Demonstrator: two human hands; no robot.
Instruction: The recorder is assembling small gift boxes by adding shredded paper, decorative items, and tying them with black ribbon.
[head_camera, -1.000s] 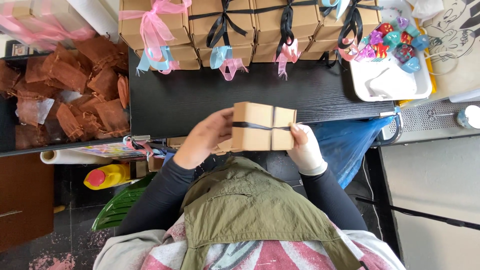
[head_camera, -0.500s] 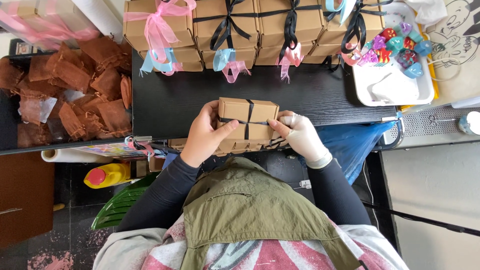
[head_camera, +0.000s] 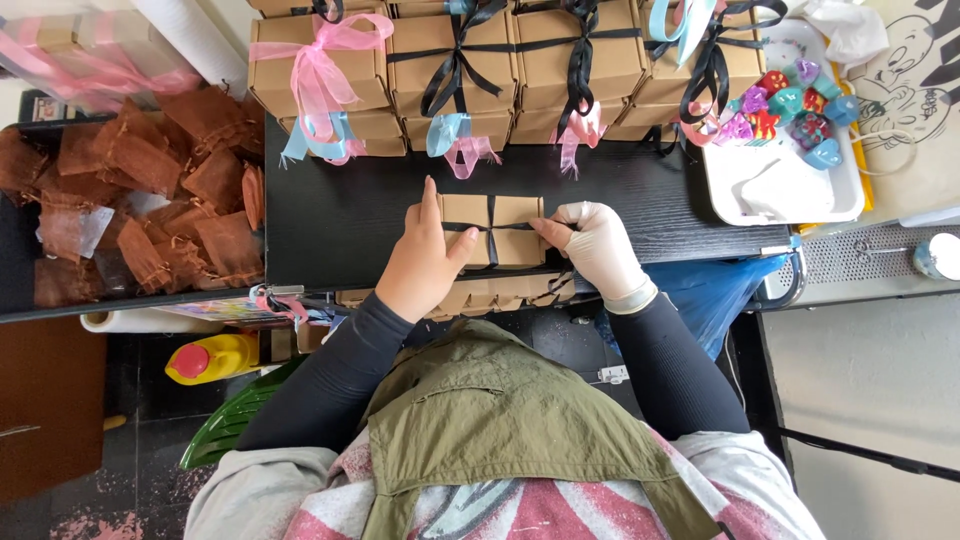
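The small kraft box (head_camera: 492, 230) now lies flat on the black table (head_camera: 340, 215), near its front edge; a second ago it was held up off the surface, so the black ribbon (head_camera: 490, 227) crossing it can be drawn tight against a firm base. Its long axis runs left to right, top face up. The left hand (head_camera: 425, 262) presses on the box's left end, one finger pointing away. The gloved right hand (head_camera: 597, 245) pinches the ribbon at the right end. Finished ribboned boxes (head_camera: 520, 60) are stacked behind, a white tray (head_camera: 780, 195) to the right.
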